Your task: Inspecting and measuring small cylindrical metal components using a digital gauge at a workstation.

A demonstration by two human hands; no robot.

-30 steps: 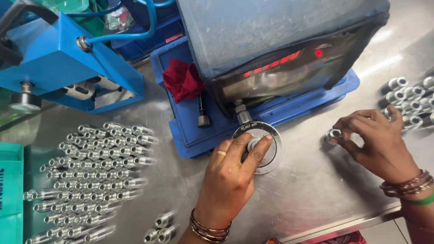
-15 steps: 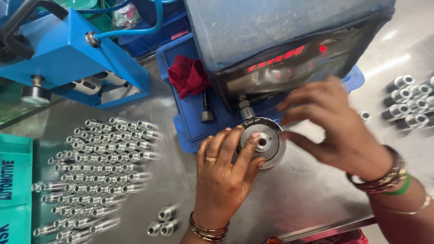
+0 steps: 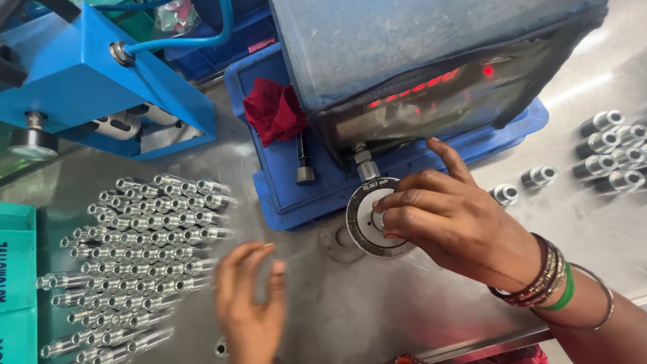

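My right hand (image 3: 458,226) rests over a round metal gauge ring (image 3: 360,226) on the steel table, thumb and fingers pinched on a small metal fitting (image 3: 379,219) at the ring's centre hole. The ring joins a short stem under a covered digital readout unit (image 3: 418,74). My left hand (image 3: 249,303) hovers blurred at the lower left of the ring, fingers apart, holding nothing, close to rows of several shiny metal fittings (image 3: 141,236).
A blue tray (image 3: 296,195) under the readout unit holds a red cloth (image 3: 273,108) and a dark pin (image 3: 304,168). A blue machine (image 3: 87,74) stands at the back left. More fittings (image 3: 610,155) lie at the right, two loose ones (image 3: 522,185) nearer. A green crate (image 3: 17,269) sits at the left edge.
My left hand has let go of the gauge ring and pulled back toward the lower left. My right hand has come from the right-hand fittings onto the ring with a fitting.
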